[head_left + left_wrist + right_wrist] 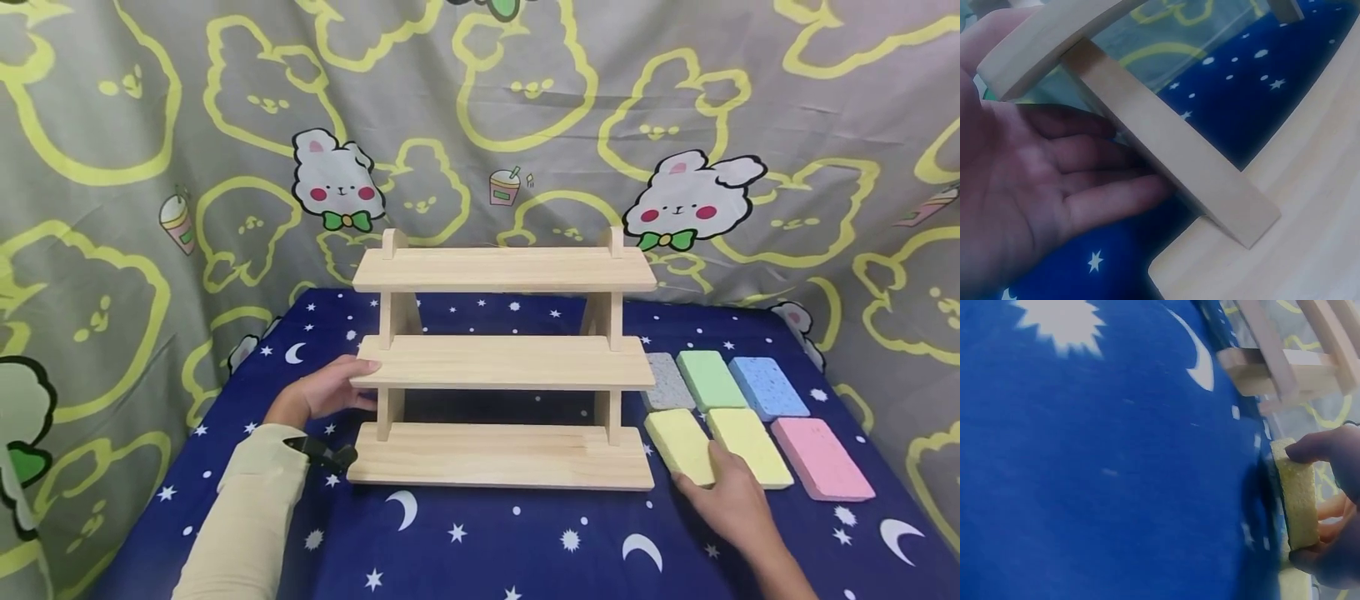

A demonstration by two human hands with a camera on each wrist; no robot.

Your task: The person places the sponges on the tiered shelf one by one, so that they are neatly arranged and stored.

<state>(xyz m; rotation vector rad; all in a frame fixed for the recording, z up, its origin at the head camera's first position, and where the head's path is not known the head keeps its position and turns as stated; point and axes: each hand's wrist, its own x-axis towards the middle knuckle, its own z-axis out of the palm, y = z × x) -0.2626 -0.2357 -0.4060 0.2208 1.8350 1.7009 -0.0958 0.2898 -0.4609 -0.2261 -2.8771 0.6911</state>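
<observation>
A three-tier wooden display stand stands on the blue cloth. My left hand grips the left end of its middle shelf, thumb on top and fingers underneath. In the left wrist view, those fingers reach behind a wooden upright. On the right, my right hand pinches the near end of the left yellow sponge, also seen as a yellow block between thumb and fingers. A second yellow sponge lies right beside it, partly behind the hand.
Behind the yellow sponges lie a grey sponge, a green sponge and a blue sponge. A pink sponge sits at the right. A patterned grey curtain hangs around the table, close behind the stand.
</observation>
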